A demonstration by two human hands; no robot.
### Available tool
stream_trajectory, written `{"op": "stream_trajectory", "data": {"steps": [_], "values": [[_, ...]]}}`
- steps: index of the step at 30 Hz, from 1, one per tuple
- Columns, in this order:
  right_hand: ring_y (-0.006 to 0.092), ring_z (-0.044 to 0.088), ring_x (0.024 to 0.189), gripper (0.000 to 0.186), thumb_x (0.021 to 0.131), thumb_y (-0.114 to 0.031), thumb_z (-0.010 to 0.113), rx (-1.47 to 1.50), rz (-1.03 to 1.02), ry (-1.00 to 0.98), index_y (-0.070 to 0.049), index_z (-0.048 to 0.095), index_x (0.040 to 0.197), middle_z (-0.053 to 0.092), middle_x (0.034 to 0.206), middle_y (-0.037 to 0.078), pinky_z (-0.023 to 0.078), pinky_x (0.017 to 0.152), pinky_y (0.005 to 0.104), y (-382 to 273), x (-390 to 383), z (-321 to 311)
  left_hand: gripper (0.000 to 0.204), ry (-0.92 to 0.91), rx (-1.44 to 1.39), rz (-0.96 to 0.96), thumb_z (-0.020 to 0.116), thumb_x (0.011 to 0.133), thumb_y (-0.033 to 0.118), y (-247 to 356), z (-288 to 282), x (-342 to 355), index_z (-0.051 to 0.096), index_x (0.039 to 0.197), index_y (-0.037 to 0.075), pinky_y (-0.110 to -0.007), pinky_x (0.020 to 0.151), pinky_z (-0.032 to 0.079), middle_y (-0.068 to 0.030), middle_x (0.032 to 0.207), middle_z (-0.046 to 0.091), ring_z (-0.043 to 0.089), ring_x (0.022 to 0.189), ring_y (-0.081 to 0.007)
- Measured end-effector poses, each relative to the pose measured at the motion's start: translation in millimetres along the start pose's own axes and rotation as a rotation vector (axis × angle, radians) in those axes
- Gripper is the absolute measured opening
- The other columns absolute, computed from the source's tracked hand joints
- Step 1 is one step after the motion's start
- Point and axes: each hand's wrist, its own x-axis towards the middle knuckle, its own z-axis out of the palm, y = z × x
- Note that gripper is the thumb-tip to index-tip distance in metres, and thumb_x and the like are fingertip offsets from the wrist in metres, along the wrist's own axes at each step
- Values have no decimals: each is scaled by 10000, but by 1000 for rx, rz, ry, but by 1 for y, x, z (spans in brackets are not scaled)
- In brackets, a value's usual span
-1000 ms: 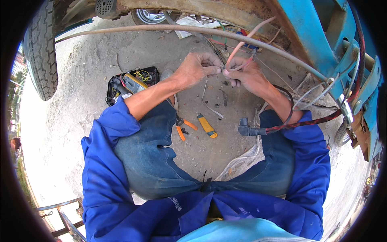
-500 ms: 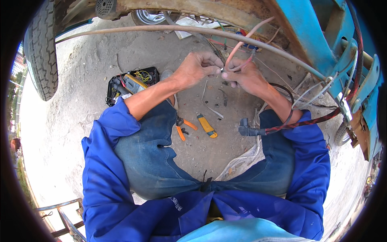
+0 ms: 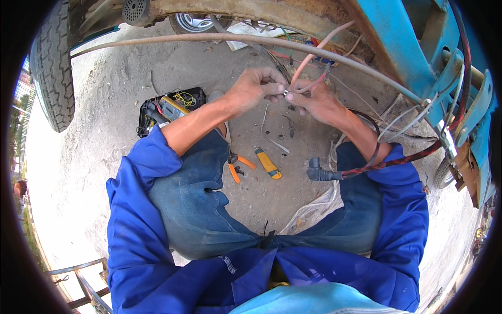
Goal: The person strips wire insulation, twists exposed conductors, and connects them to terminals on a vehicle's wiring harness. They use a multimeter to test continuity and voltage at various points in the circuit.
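Note:
In front of me, my left hand [image 3: 260, 87] is closed, thumb and fingertips pinching at a small shiny metal piece [image 3: 285, 92], too small to name. My right hand [image 3: 318, 101] meets it fingertip to fingertip, closed on a pinkish cable [image 3: 308, 60] that loops down from the rusty frame. The cable's end is hidden among my fingers. A black plug [image 3: 322, 170] on a red-and-black braided cord hangs below my right forearm. Between my knees lie a yellow utility knife [image 3: 269, 163] and a tool with orange handles [image 3: 234, 172].
By my left forearm sits a black case [image 3: 197, 96] holding a yellow multimeter [image 3: 174, 108] and wires. A long brown hose [image 3: 225, 36] crosses above my hands. Blue metal framework [image 3: 389, 36] stands at right, a tyre [image 3: 52, 73] at far left. Loose wires lie beyond my right hand.
Both hands have shifted very slightly left, still together at the metal piece. The hanging black plug has swung a little left and down.

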Motion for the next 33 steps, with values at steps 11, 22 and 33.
{"op": "stream_trajectory", "data": {"steps": [11,22,33], "values": [[245,681,926,341,900,-304,729,-124,1,89,-5,738,1065,719,934,151,528,836,416,10,1,2,92,0,43,11,684,977,70,-10,7,8,685,1029,-7,-293,706,565,-80,931,720,672,827,-139],[311,664,831,293,911,-316,700,-201,-6,311,-53,722,1039,679,819,158,507,808,418,25,1,-12,197,495,-57,-39,709,946,134,-14,9,33,689,1050,-32,-313,728,573,-94,896,706,665,808,-159],[393,680,917,279,927,-332,699,-333,-79,353,-72,696,1027,709,902,207,515,832,478,31,8,-10,322,379,370,85,671,950,258,-4,9,61,720,1128,-6,-385,905,519,-143,1025,762,700,983,-241]]}}
